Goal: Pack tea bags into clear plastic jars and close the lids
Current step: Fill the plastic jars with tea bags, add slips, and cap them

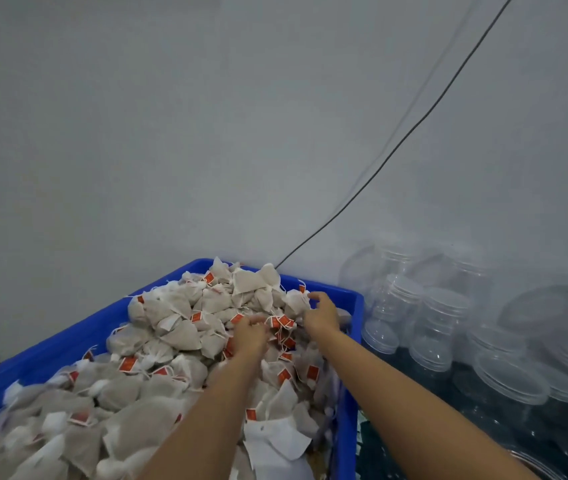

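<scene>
the person is gathering tea bags [185, 327] from the heaped blue crate [68, 344]; the left hand [249, 336] is clutching a bunch, the right hand [322, 315] is reaching with fingers curling; next they're needing an empty jar [442, 327] from the right.

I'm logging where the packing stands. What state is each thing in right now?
Blue plastic crate: heaped full of tea bags.
White tea bags with red tags: loose in the crate, none in jars.
Clear plastic jars: empty, piled right of the crate.
Left hand: gripping tea bags.
Right hand: fingers curled on the pile.
</scene>
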Demonstrator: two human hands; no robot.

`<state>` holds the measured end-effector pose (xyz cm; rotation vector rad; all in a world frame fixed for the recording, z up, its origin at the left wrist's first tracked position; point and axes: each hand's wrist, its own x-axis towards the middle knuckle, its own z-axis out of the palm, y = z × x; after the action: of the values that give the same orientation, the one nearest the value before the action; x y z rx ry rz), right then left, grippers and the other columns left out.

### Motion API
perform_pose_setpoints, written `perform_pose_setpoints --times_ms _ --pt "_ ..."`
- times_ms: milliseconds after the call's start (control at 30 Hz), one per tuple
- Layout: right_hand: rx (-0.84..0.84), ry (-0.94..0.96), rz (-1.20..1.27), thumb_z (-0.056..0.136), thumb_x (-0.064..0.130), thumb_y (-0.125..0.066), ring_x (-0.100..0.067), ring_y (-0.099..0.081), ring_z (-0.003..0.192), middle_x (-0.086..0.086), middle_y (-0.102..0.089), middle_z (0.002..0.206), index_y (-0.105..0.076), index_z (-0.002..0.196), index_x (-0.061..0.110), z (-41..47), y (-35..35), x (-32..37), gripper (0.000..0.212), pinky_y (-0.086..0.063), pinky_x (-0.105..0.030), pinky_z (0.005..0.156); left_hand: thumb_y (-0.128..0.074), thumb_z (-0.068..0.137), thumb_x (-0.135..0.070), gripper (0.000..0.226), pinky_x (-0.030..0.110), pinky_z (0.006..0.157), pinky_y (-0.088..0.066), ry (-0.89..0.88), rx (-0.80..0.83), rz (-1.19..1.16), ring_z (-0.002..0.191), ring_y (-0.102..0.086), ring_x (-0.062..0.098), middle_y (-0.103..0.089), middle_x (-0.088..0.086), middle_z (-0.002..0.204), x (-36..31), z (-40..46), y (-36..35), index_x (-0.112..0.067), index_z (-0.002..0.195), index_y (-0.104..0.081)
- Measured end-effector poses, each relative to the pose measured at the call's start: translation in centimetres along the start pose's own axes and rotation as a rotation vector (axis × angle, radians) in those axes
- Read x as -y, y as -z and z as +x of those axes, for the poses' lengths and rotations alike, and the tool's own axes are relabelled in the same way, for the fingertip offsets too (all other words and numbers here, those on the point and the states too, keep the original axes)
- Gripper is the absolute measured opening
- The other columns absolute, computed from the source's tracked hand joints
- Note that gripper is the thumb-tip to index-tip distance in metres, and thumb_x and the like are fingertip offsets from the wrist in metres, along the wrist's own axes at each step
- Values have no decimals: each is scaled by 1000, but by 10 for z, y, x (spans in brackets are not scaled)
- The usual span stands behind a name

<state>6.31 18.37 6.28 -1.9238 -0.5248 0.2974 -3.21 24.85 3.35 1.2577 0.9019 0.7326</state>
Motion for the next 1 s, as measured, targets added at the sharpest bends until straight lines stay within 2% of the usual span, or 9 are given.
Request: perform_pose_setpoints --times_ms 100,167,333,433,567,667,767,867,1000 --pt "80 99 -144 96 15 -51 -33 -45 124 -13 -34 143 -30 147 33 18 -14 -7 58 -42 -44 101 -41 98 -4 40 39 92 -50 -158 -3 186 110 -58 25 -56 7 130 10 11 -8 -19 134 -49" --pt "171 113 -241 98 19 -46 -36 -33 136 -14 -29 151 -18 149 40 31 -22 -10 61 -33 -50 110 -38 97 -2 51 32 88 -48 -239 0 294 110 -56 21 -54 5 133 14 14 -13 -22 144 -40" --pt "285 118 -267 95 28 -51 -33 -39 130 -13 -42 143 -38 140 32 49 -31 -14 46 -33 -52 110 -40 96 0 56 37 102 -46 -260 -3 300 126 -50 26 -49 9 141 17 18 -18 -22 148 -32" --pt "311 172 -484 78 46 -72 -32 -39 128 -11 -38 140 -29 139 26 53 -35 -18 78 -33 -49 109 -36 97 2 50 37 92 -51 -178 -10 167 116 -55 27 -54 11 133 15 18 -17 -20 142 -38" --pt "223 278 -808 73 54 -72 -36 -36 133 -17 -31 145 -13 144 23 52 -44 -23 98 -22 -51 112 -38 93 10 44 32 79 -53 -127 -40 62 104 -59 24 -60 11 122 18 19 -12 -10 132 -46" --pt "158 319 -873 76 52 -71 -34 -44 128 -17 -40 141 -14 145 19 55 -48 -23 94 -26 -50 111 -38 92 8 32 22 68 -41 -165 -113 113 92 -55 17 -59 4 108 18 14 -13 -11 115 -49" --pt "132 323 -828 80 43 -71 -30 -51 121 -13 -50 134 -22 142 18 57 -46 -20 83 -33 -47 107 -38 92 7 25 26 74 -39 -186 -146 160 89 -53 16 -56 1 97 17 12 -14 -12 105 -48" --pt "110 326 -717 87 32 -66 -24 -59 109 -9 -58 123 -27 140 16 54 -43 -19 68 -48 -41 96 -39 90 7 23 26 67 -37 -192 -157 164 83 -52 15 -56 -1 89 17 11 -14 -13 99 -48" --pt "109 275 -503 86 32 -67 -22 -59 102 -7 -59 118 -33 134 17 49 -32 -17 61 -51 -35 81 -42 89 5 20 33 74 -46 -167 -164 154 84 -56 20 -58 3 91 16 11 -12 -11 94 -51"
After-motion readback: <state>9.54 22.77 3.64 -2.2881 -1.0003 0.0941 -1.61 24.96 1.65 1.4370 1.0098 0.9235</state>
